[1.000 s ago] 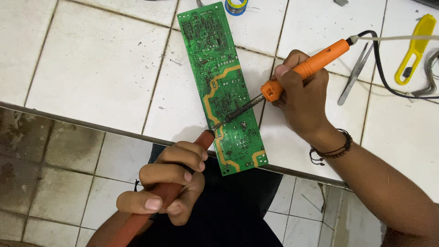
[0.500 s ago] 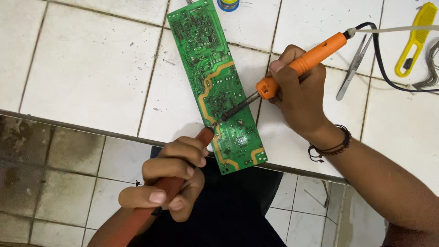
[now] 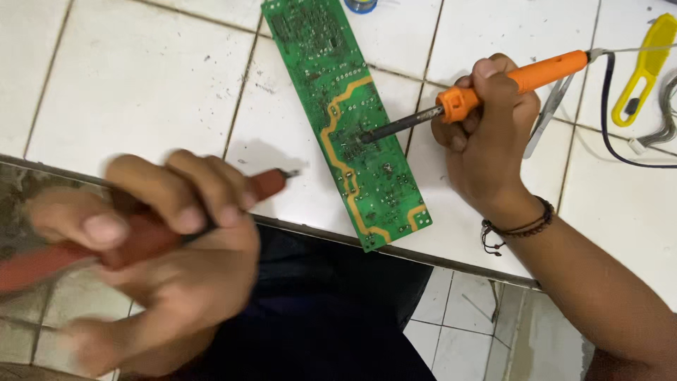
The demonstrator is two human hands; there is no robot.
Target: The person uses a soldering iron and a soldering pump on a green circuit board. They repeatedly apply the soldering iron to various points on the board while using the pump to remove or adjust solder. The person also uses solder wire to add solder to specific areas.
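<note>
— Two hands in view. How are the fingers set?

— I read the right hand (image 3: 486, 134) curled tight round the orange handle of a soldering iron (image 3: 493, 88). I read the left hand (image 3: 162, 247), blurred, wrapped closed round a red tool (image 3: 141, 233).

— Orientation?

— Iron: long axis runs from upper right down to lower left, its dark tip resting on the green circuit board (image 3: 345, 120). Red tool: tip points right, toward the board, just short of it. Board: long axis runs from top centre down to the right, lying on the white-tiled counter (image 3: 141, 85).

— Edges and room?

— Board's lower corner overhangs the counter's front edge. Bare tile lies left of the board. A yellow tool (image 3: 642, 70) sits at far right.
</note>
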